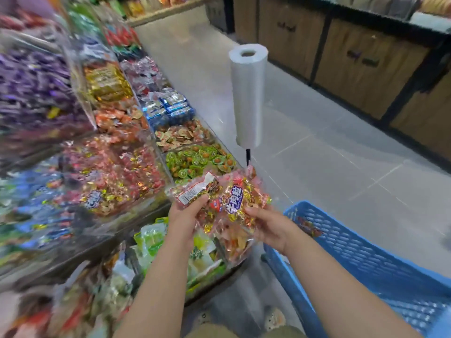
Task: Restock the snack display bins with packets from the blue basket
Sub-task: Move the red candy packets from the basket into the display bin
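- Your left hand (186, 217) and right hand (267, 224) both grip one clear bag of red-and-gold packets (231, 201), held up between the blue basket (366, 252) on the right and the display bins (136, 172) on the left
- The bag is out of the basket but not yet in any bin
- Something red shows inside the basket, so I judge the restocking unfinished

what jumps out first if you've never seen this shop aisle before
Dead centre, the left hand and right hand both grip a shiny red-and-gold snack packet. Above it a white roll of plastic bags stands upright on a pole, with packed display bins along the left and the blue basket at lower right.
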Demonstrator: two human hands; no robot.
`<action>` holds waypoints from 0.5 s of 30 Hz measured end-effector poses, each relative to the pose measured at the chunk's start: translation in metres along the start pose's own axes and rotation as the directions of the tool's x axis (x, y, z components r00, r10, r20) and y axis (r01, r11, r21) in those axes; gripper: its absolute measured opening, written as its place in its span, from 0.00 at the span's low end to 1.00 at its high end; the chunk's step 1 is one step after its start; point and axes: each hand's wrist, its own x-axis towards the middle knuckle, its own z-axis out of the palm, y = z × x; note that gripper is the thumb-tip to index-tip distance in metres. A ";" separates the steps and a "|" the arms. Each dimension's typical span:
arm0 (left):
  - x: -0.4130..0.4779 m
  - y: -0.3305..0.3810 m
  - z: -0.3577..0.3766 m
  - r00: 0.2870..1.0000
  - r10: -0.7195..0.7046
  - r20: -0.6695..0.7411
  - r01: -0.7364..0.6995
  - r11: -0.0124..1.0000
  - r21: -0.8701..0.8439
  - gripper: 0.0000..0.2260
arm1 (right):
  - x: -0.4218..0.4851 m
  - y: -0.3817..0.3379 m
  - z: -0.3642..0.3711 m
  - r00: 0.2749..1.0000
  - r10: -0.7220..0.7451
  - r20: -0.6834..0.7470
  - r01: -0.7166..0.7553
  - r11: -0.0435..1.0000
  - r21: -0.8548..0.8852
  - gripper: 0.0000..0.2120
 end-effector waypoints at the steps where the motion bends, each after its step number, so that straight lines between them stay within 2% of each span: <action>1: 0.001 0.007 -0.017 0.999 0.020 -0.026 -0.021 0.999 -0.032 0.26 | 0.010 0.003 0.017 0.999 -0.011 -0.036 0.011 1.000 -0.016 0.35; 3: 0.002 0.020 -0.050 0.996 0.050 -0.077 -0.059 0.992 -0.112 0.28 | 0.030 0.011 0.052 0.993 -0.060 -0.097 0.053 0.996 -0.069 0.43; 4: 0.002 0.026 -0.065 0.992 0.064 -0.104 -0.079 0.986 -0.149 0.31 | 0.040 0.017 0.070 0.990 -0.095 -0.102 0.087 0.993 -0.080 0.43; 6: 0.005 0.038 -0.095 0.984 0.087 -0.158 -0.116 0.976 -0.184 0.32 | 0.058 0.029 0.106 0.981 -0.171 -0.097 0.163 0.984 -0.077 0.37; 9: 0.012 0.054 -0.141 0.968 0.118 -0.224 -0.165 0.964 -0.207 0.23 | 0.080 0.046 0.155 0.968 -0.222 -0.115 0.217 0.975 -0.054 0.21; 12: 0.023 0.068 -0.184 0.953 0.117 -0.279 -0.187 0.953 -0.240 0.32 | 0.097 0.064 0.193 0.972 -0.226 -0.065 0.226 0.974 -0.002 0.09; 13: 0.028 0.071 -0.196 0.951 0.121 -0.285 -0.197 0.947 -0.255 0.34 | 0.101 0.069 0.202 0.969 -0.241 -0.058 0.240 0.970 -0.028 0.09; 14: 0.032 0.075 -0.207 0.949 0.120 -0.290 -0.201 0.943 -0.265 0.35 | 0.106 0.073 0.211 0.959 -0.275 -0.069 0.270 0.960 -0.078 0.13; 15: 0.037 0.079 -0.217 0.949 0.115 -0.293 -0.197 0.943 -0.268 0.34 | 0.110 0.078 0.217 0.941 -0.329 -0.082 0.313 0.935 -0.166 0.21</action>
